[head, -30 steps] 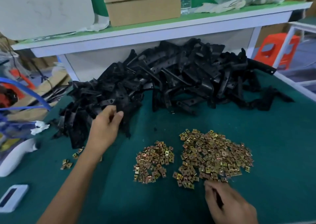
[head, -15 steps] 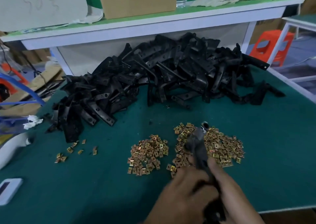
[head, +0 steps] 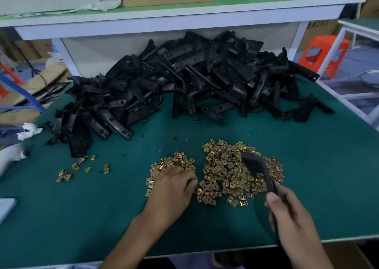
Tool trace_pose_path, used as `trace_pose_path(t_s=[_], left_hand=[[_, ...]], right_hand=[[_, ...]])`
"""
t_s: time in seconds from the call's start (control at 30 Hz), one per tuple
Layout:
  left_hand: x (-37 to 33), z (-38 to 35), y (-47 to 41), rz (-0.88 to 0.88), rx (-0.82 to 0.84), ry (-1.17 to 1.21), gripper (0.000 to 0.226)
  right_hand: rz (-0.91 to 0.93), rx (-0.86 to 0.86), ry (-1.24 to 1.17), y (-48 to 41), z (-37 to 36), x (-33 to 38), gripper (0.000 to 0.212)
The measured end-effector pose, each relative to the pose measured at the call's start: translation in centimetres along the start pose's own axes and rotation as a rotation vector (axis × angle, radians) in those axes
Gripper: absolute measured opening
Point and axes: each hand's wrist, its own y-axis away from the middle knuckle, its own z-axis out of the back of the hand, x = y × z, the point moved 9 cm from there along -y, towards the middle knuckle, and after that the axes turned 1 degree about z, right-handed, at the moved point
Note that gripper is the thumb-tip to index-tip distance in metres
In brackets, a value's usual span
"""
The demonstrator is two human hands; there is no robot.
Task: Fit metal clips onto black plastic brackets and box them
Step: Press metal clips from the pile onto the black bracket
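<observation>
Head view shows one black bracket point(head: 257, 171) gripped by its near end in the right hand point(head: 293, 225) by the surface's point(head: 82, 217) front edge, its free end held over the larger clip pile point(head: 227, 172), probably so a clip can slide straight on. The left hand point(head: 174, 190) curls fingertips-down between that pile and the smaller clip pile point(head: 174, 162), likely picking one; whether it already pinches a clip I cannot tell. The bracket heap point(head: 184, 80) lies along the far edge.

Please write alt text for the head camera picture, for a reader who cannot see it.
The right hand holds a black bracket over the larger pile of metal clips on a green table, while the left hand touches the smaller clip pile. A big heap of brackets lies behind.
</observation>
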Motion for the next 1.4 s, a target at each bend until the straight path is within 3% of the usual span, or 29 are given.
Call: trace_pose_path(t_s=[0.07, 0.17, 0.3, 0.47, 0.53, 0.6, 0.7, 0.83, 0.97, 1.13, 1.4], left_hand=[[0.0, -1.3, 0.1, 0.013, 0.113, -0.052, 0.033], [-0.2, -2.4, 0.5, 0.032, 0.171, -0.07, 0.044], [0.3, -2.0, 0.6, 0.076, 0.106, -0.018, 0.025], [1.3, -2.0, 0.1, 0.116, 0.112, 0.047, 0.011], [1.6, -1.8, -0.2, 0.146, 0.094, 0.054, 0.014], [2.1, -1.6, -0.4, 0.184, 0.065, 0.121, 0.011], [3.1, -0.8, -0.5, 0.282, -0.006, 0.374, 0.002], [4.0, -0.4, -0.8, 0.413, -0.017, 0.686, 0.02], [4.4, -0.2, -0.5, 0.479, -0.025, 0.88, 0.024], [4.3, 0.7, -0.8, 0.441, -0.055, 0.869, 0.019], [3.8, 0.2, -1.4, 0.436, 0.031, 0.822, 0.011]], right_hand=[[0.037, 0.028, 0.054, 0.2, -0.2, 0.1, 0.02], [0.07, 0.033, 0.17, 0.6, -0.5, -0.3, 0.026], [0.148, 0.046, 0.442, 0.6, -0.9, -0.3, 0.038], [0.167, 0.179, 0.679, 0.2, -2.8, -0.8, 0.073], [0.165, 0.152, 0.66, -0.1, -3.0, -1.1, 0.069], [0.202, 0.085, 0.632, -0.2, -3.0, -1.0, 0.047], [0.247, 0.081, 0.591, -0.1, -3.8, -0.8, 0.03], [0.251, 0.087, 0.411, -0.2, -4.9, -0.6, 0.039], [0.245, 0.039, 0.28, 0.3, -5.8, -1.6, 0.038], [0.23, -0.024, 0.218, 0.2, -5.4, -2.6, 0.034], [0.274, -0.045, 0.239, 0.1, -5.3, -2.6, 0.032]])
